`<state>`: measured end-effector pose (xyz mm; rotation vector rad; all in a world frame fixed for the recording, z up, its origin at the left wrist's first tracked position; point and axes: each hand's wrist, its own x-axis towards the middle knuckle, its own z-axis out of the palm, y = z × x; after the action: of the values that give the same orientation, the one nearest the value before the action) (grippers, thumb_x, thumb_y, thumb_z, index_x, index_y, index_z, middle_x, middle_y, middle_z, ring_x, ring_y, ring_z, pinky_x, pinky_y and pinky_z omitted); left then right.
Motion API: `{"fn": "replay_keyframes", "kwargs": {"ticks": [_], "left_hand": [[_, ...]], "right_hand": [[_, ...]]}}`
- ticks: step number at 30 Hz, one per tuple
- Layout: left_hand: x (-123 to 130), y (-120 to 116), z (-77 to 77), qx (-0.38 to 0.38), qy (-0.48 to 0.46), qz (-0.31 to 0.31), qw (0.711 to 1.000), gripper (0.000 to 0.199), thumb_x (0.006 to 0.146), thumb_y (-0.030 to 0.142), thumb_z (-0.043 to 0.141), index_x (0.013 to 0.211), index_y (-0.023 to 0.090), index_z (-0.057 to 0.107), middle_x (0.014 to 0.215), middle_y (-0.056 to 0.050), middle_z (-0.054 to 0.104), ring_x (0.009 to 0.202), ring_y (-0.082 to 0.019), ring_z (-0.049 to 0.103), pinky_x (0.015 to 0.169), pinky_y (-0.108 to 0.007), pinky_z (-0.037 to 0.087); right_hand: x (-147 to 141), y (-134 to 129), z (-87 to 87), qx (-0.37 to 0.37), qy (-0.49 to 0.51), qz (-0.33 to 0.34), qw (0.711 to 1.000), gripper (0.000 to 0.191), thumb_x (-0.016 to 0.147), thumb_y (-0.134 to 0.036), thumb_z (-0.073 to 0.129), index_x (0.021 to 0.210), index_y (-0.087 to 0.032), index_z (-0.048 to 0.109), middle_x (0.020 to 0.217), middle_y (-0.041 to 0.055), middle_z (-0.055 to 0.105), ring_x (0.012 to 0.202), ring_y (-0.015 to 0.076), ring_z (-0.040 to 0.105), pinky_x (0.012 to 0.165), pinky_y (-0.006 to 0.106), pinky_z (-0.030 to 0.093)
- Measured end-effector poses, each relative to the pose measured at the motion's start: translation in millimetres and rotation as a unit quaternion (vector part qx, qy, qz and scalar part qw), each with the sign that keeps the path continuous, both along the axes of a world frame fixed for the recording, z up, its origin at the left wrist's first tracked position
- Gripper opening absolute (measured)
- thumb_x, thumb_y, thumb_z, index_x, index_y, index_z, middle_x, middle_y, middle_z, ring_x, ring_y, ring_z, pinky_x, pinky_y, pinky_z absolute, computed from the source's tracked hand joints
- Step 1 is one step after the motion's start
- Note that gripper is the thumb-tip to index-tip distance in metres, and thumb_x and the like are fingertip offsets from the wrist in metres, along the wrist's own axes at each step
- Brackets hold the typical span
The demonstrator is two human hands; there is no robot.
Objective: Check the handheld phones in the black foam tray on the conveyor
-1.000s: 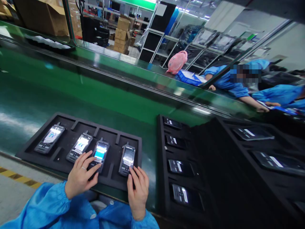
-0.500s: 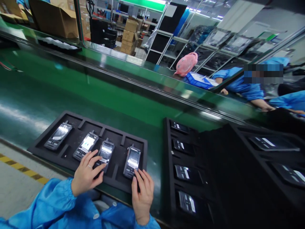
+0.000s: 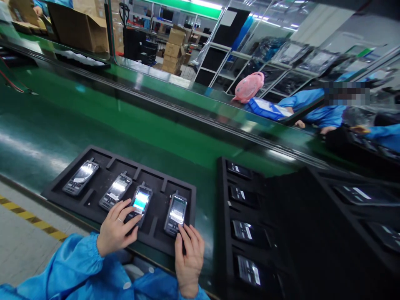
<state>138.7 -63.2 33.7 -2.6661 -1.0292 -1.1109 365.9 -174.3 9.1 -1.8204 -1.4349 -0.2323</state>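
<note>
A black foam tray point(image 3: 93, 166) lies on the green conveyor belt point(image 3: 93, 121) with several handheld phone-like devices in its slots, screens lit. My left hand point(image 3: 117, 228) rests on the lower end of the third device point(image 3: 140, 203), fingers pressing its keypad. My right hand point(image 3: 189, 258) touches the bottom of the fourth device point(image 3: 176, 213) with its fingertips. Two more devices point(image 3: 80, 177) point(image 3: 115, 191) lie untouched to the left. Blue sleeves cover both my arms.
A second black tray point(image 3: 223, 208) with several devices stands to the right, beside taller stacked black trays point(image 3: 328, 216). Across the belt a person in blue point(image 3: 315, 110) works near a pink cap point(image 3: 249, 86). Cardboard boxes point(image 3: 81, 29) and shelving stand behind.
The view has shifted slightly, so the trays sit a little further right. The third device's screen has turned brighter blue. Both hands stay on the same devices.
</note>
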Motion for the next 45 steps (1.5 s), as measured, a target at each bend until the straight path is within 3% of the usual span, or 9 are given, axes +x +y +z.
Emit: {"fn": "replay_keyframes", "kwargs": {"ticks": [7,18,30,40,45], "left_hand": [[-3.1,-1.6,3.2,0.004,0.048,0.006,0.999,0.027,0.078,0.015,0.067,0.103,0.025,0.073,0.107,-0.009,0.070,0.117,-0.033,0.062,0.094,-0.049,0.058],[-3.9,-0.2,-3.6,0.006,0.006,0.001,1.000,0.022,0.080,0.019,0.066,0.100,0.025,0.075,0.106,-0.009,0.072,0.116,-0.032,0.063,0.093,-0.046,0.055],[-2.7,-0.3,1.5,-0.001,-0.001,-0.016,1.000,0.019,0.083,0.016,0.066,0.100,0.020,0.075,0.105,-0.011,0.071,0.115,-0.036,0.062,0.090,-0.048,0.053],[-6.0,1.3,-2.0,0.021,0.023,-0.012,0.999,0.023,0.083,0.016,0.067,0.104,0.024,0.072,0.108,-0.009,0.071,0.125,-0.032,0.057,0.094,-0.044,0.052],[-4.4,3.2,-4.1,0.026,0.001,-0.019,0.999,0.023,0.083,0.016,0.067,0.104,0.023,0.072,0.105,-0.009,0.071,0.124,-0.033,0.057,0.094,-0.045,0.050]], "right_hand": [[-3.0,1.6,2.3,0.002,0.015,-0.009,1.000,0.021,0.094,-0.021,0.057,0.109,-0.023,0.072,0.104,0.0092,0.073,0.105,0.0289,0.066,0.085,0.050,0.060],[-5.3,1.1,-3.0,0.021,0.010,-0.005,1.000,0.026,0.094,-0.019,0.055,0.115,-0.023,0.070,0.107,0.0086,0.073,0.108,0.0284,0.065,0.087,0.050,0.059],[-5.4,1.6,-1.4,0.020,-0.004,0.007,1.000,0.024,0.095,-0.015,0.055,0.114,-0.020,0.068,0.108,0.0100,0.071,0.111,0.0269,0.060,0.086,0.047,0.058],[-6.5,11.3,9.3,-0.026,-0.011,-0.019,0.999,0.011,0.095,-0.022,0.056,0.090,-0.021,0.065,0.093,0.0071,0.067,0.105,0.0269,0.059,0.085,0.049,0.055],[-5.2,7.7,3.2,-0.019,-0.025,-0.002,1.000,0.014,0.097,-0.024,0.054,0.103,-0.020,0.066,0.100,0.0090,0.069,0.109,0.0269,0.059,0.087,0.048,0.055]]}}
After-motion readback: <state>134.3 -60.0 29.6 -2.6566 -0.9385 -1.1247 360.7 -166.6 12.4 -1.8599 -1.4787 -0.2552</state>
